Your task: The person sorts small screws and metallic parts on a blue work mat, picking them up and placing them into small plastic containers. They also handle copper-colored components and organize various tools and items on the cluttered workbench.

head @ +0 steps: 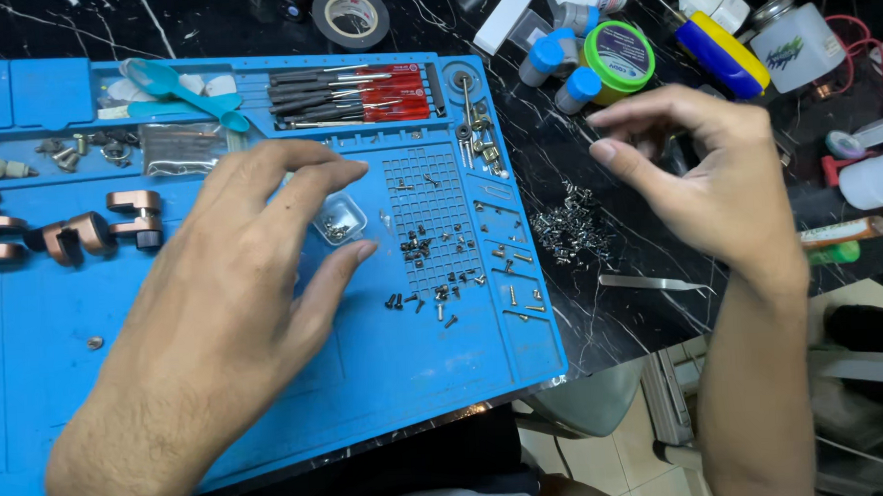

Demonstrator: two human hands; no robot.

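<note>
Screws (pixel 422 249), tiny and dark, lie scattered over the gridded section of the blue silicone work mat (pixel 270 381), with more strays at 5 o'clock from the grid. The left hand (pixel 237 284) hovers over the mat, fingers spread and released, thumb and forefinger bracketing a small clear plastic tray (pixel 341 222) that holds a few more screws; whether a fingertip touches the tray cannot be told. The right hand (pixel 713 180) hangs above the black marble bench (pixel 600 301), fingers loosely curled and grasping nothing visible, at 2 o'clock from a heap of silvery screws (pixel 573 229).

Such screws look light, hard and smooth, likely to roll or skip away if nudged; a fingertip pinch across the shank, or the steel tweezers (pixel 653 284) lying at 5 o'clock from the heap, would suit. The tray seems thin and light, best taken by 2 opposite rims and kept level.

Red-handled screwdrivers (pixel 358 94) rest at 12 o'clock on the mat, copper-coloured parts (pixel 79 231) at 9 o'clock.
</note>
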